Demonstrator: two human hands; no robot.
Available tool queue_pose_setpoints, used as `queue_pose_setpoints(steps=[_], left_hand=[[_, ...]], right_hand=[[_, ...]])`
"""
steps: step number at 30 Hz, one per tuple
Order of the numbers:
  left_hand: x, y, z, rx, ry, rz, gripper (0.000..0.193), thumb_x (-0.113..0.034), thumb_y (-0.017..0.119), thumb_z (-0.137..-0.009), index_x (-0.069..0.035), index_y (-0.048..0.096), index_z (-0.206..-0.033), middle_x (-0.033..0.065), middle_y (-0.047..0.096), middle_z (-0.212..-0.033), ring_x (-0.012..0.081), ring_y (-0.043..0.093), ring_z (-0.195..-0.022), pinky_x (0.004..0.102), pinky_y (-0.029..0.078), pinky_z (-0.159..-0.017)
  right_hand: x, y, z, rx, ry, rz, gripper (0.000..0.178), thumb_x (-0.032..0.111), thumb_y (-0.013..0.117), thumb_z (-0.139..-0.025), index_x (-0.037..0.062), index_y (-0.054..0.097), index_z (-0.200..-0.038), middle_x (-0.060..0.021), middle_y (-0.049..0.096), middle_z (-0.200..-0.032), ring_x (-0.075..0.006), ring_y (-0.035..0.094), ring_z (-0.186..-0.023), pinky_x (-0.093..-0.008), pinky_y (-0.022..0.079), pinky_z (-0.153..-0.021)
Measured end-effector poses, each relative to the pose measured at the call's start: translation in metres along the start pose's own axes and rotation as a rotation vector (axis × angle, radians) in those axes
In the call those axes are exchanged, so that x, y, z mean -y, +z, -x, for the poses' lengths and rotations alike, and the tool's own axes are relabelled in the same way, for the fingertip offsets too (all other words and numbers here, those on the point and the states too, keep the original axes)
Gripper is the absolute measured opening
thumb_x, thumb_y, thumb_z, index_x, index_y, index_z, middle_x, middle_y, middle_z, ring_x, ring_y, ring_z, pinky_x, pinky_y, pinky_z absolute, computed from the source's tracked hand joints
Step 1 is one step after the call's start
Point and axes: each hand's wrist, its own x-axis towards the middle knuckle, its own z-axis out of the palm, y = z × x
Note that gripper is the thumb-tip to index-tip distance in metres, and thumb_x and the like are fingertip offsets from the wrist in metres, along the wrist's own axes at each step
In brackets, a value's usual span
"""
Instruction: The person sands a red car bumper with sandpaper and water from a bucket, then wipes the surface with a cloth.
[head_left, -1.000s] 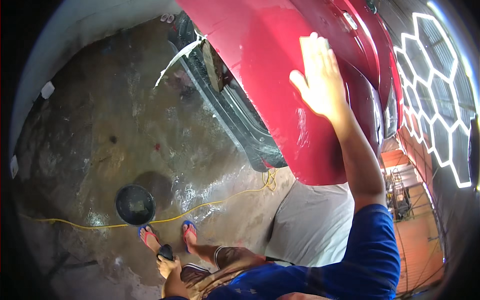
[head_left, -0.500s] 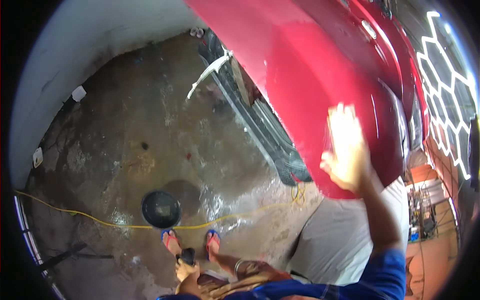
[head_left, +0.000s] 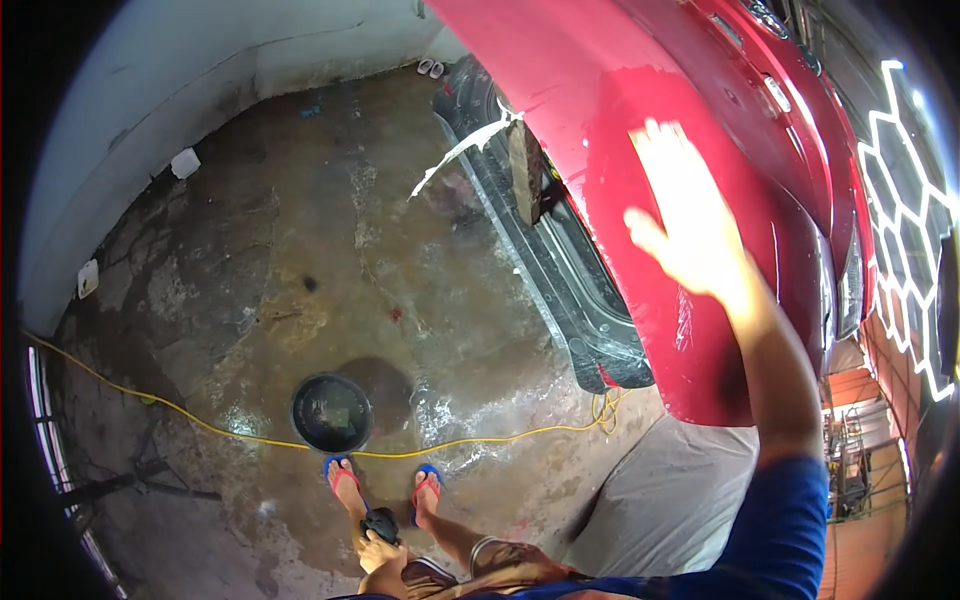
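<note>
My right hand [head_left: 690, 215] lies flat on the glossy red car body panel [head_left: 725, 385], its fingers stretched out and the thumb spread to the left. Strong light whitens the hand, and whether anything thin lies beneath the palm cannot be made out. A darker, wet-looking patch surrounds the fingers, and pale streaks mark the panel below the wrist. Down by my legs, my left hand [head_left: 380, 552] is closed around a small black rounded object [head_left: 380, 522], whose kind I cannot make out.
A black basin [head_left: 332, 413] holding liquid stands before my sandalled feet. A yellow hose or cable [head_left: 480, 438] crosses the wet concrete floor. Left of the panel lies a black plastic trim part [head_left: 545, 290] with a wooden block [head_left: 523, 170]. Grey cloth [head_left: 665, 500] hangs at lower right.
My right hand has slid up the panel, away from its lower end. My left hand still holds the black object. The whole view has shifted slightly.
</note>
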Motion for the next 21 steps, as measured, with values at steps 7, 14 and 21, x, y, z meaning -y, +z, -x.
queue_pose_setpoints(steps=[7,14,21], left_hand=[[-0.002,0.005,0.005,0.005,-0.047,0.059,0.093,-0.053,0.079,-0.077,-0.003,0.043,-0.147,0.0232,0.053,-0.142,0.041,0.057,-0.131,0.049,0.053,-0.102],[-0.016,0.015,0.005,-0.021,-0.007,0.053,0.093,-0.052,0.08,-0.076,-0.002,0.044,-0.146,0.0221,0.056,-0.137,0.0405,0.061,-0.124,0.049,0.053,-0.101],[0.001,0.028,0.009,-0.048,-0.058,0.084,0.092,-0.052,0.08,-0.075,-0.002,0.044,-0.144,0.0208,0.058,-0.134,0.0402,0.064,-0.119,0.049,0.054,-0.1]], right_hand=[[0.041,-0.009,0.047,0.134,-0.03,-0.186,0.091,0.036,0.07,-0.086,-0.007,0.033,-0.157,-0.032,0.031,-0.162,-0.0474,0.021,-0.155,-0.051,0.015,-0.129],[0.039,-0.004,0.092,0.201,-0.006,-0.217,0.108,0.048,0.078,-0.076,-0.0074,0.032,-0.157,-0.0328,0.03,-0.162,-0.0497,0.022,-0.154,-0.0554,0.017,-0.127],[0.044,0.007,0.004,0.064,0.01,-0.111,0.088,0.038,0.068,-0.091,-0.0047,0.031,-0.158,-0.0279,0.028,-0.166,-0.0452,0.025,-0.154,-0.0495,0.02,-0.128]])
